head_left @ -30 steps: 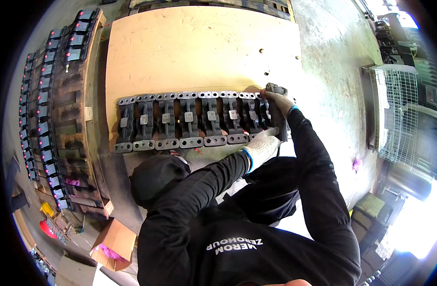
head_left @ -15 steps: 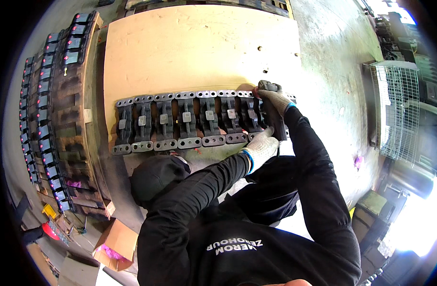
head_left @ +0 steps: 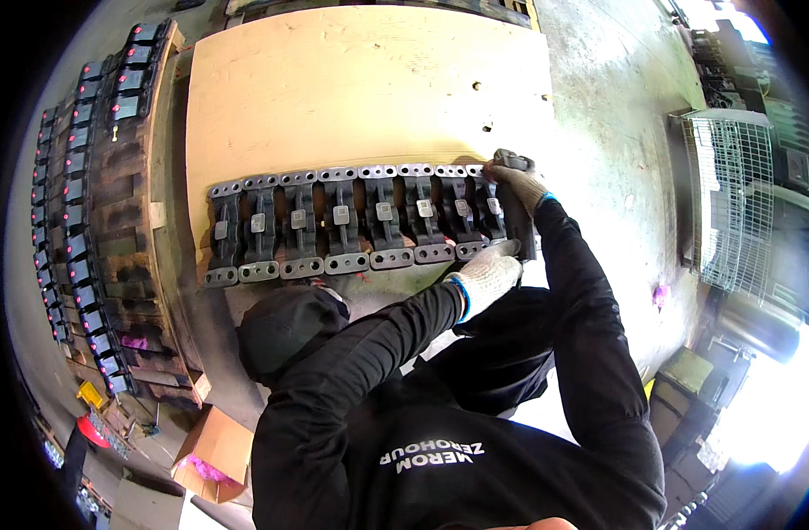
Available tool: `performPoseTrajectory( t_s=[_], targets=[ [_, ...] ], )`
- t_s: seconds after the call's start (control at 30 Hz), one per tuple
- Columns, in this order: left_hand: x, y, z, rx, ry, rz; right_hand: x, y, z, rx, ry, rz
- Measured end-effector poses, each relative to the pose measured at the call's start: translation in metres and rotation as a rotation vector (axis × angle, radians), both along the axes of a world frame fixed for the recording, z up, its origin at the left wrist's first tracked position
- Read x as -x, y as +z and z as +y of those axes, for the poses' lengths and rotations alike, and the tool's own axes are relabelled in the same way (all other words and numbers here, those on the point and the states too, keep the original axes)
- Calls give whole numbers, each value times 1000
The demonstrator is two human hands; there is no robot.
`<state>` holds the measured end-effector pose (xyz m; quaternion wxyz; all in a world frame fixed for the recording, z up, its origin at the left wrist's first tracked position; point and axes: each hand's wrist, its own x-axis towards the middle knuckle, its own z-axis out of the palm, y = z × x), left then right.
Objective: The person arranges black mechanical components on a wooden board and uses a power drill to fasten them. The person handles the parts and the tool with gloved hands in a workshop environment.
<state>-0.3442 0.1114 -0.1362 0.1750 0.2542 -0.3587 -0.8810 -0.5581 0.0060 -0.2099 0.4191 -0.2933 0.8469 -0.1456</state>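
A row of dark cast-metal track links, with two-hole end plates and small square labels, lies along the near side of a tan board. At its right end, a dark metal link stands tilted on edge. My gloved right hand is closed around its far end. At the near end, my gloved left hand is closed on the same link, with one digit along its side and the other fingers mostly hidden. Both gloves are pale with blue cuffs; the right one looks dark at the fingertips.
To the left, a wooden pallet carries rows of black parts with red marks. An open cardboard box holds something pink. A wire mesh cage stands on the right. A rounded black shape lies beside my left arm.
Both hands have shifted the held link slightly right, the right hand more. The labelled link beside it, partly covered before, now shows more fully.
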Motion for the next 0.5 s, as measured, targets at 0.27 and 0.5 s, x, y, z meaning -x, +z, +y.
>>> performPoseTrajectory(
  t_s=[0.27,0.5],
  targets=[
    [-20,40,-22,-71,-119,-202,7,13,1,34,-85,-22],
    [-25,55,-30,-93,-116,-180,4,6,-1,-24,-82,-12]
  ],
)
